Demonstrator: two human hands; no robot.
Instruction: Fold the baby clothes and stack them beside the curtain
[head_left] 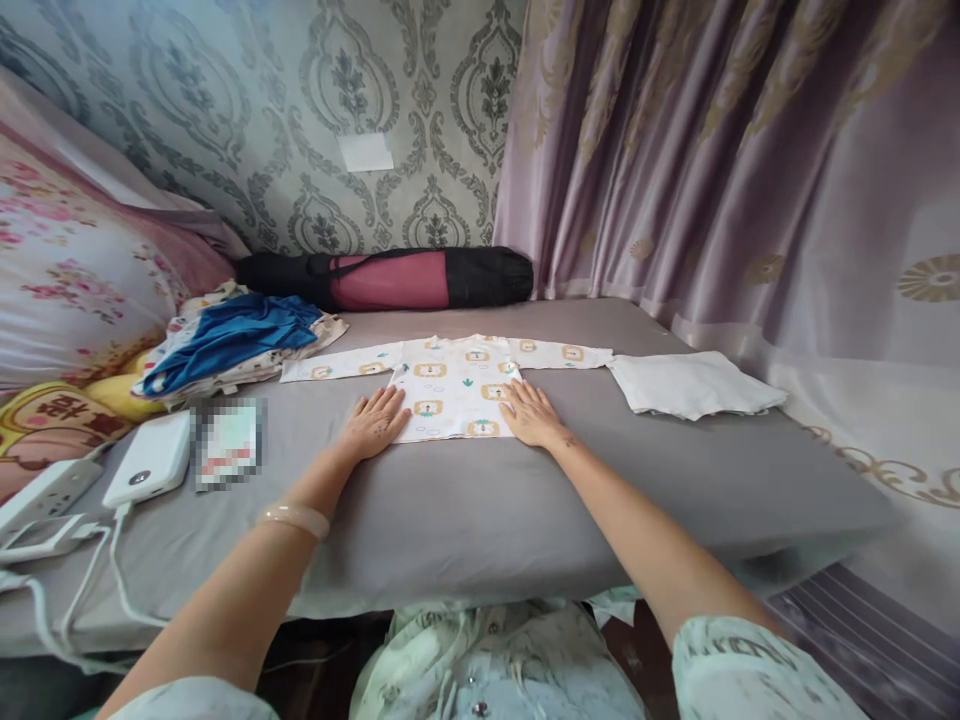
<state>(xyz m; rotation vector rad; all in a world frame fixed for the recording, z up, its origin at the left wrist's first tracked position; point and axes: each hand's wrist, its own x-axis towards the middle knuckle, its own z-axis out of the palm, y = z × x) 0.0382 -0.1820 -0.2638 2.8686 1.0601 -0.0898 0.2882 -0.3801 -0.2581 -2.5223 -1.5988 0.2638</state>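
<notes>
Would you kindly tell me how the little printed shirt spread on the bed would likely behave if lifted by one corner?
The shirt lies thin and flat with sleeves spread, so it would probably droop limply. It looks small, likely very light. Pushed, it may bunch on the grey sheet; the left hand and right hand lie flat on it.

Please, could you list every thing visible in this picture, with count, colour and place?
small shirt: one, white with prints, spread flat on the bed sheet
bed sheet: one, grey, under the shirt
folded cloth: one, white, right of the shirt
clothes pile: one, blue and white, left of the shirt
long bag: one, black and red, behind the shirt
power bank: one, white, far left
bracelet: one, pale, left wrist
left hand: one, bare, flat at shirt's lower left edge
right hand: one, bare, flat at shirt's lower right edge
</notes>
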